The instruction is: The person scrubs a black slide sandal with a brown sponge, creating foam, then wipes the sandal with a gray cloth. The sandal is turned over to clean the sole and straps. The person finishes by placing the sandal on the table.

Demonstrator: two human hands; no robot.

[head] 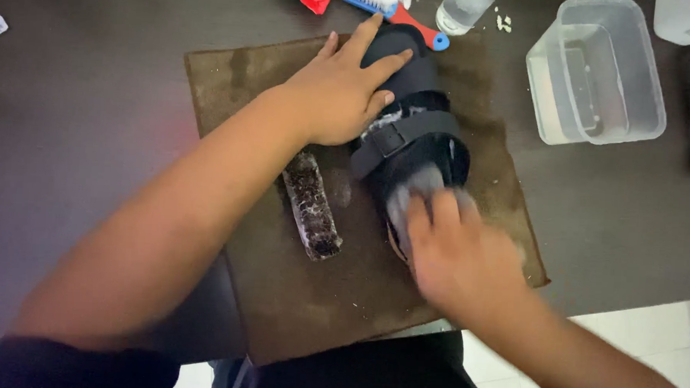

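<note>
A black strapped sandal (410, 119) lies on a brown cloth mat (294, 293), flecked with white foam. My left hand (342, 89) rests flat on its far end, fingers spread, pressing it down. My right hand (455, 253) is blurred at the near end of the sandal, its fingers closed on a grey cloth (419, 189) pressed against the sandal. A dark soapy brush (312, 206) lies on the mat just left of the sandal, under my left forearm.
A clear plastic tub (598, 73) stands to the right on the dark table (85, 97). A red and blue brush (392, 6) and a clear bottle (463, 9) lie at the far edge. The table's near edge runs along the bottom right, with pale floor beyond.
</note>
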